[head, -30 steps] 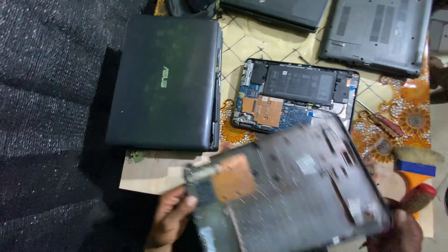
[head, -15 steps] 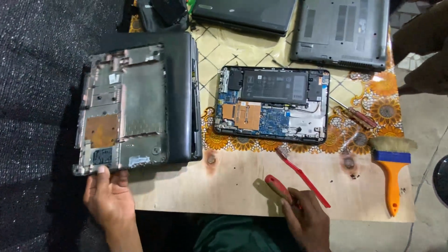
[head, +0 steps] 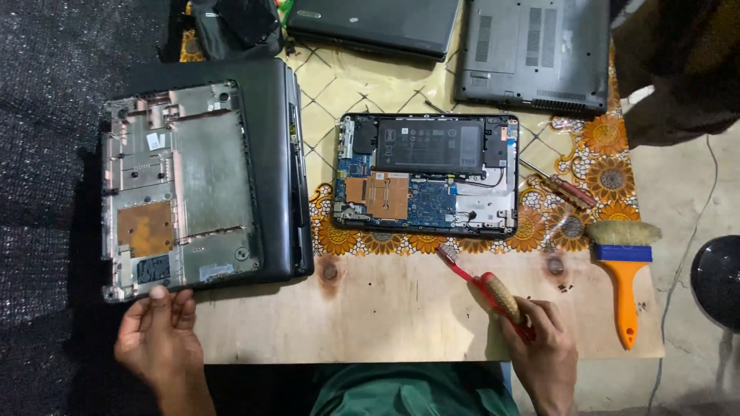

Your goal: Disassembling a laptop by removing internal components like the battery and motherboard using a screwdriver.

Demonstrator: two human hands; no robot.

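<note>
Fingers (head: 166, 296) at removed cover (head: 179, 189); opened laptop (head: 428, 174), paintbrush (head: 624, 266) nearby.

Our left hand (head: 158, 339) sits low at the near left, palm down, fingers together and stretched forward, the fingertips (head: 159, 293) pointing away from us; its grip is slack, closed on nothing. The left wrist runs down and slightly right out of view. Our right hand (head: 543, 350) lies at the near right, knuckles up, fingers curled into a closed grip, thumb tucked along the side. Its forearm drops straight toward us. The two hands are well apart.
</note>
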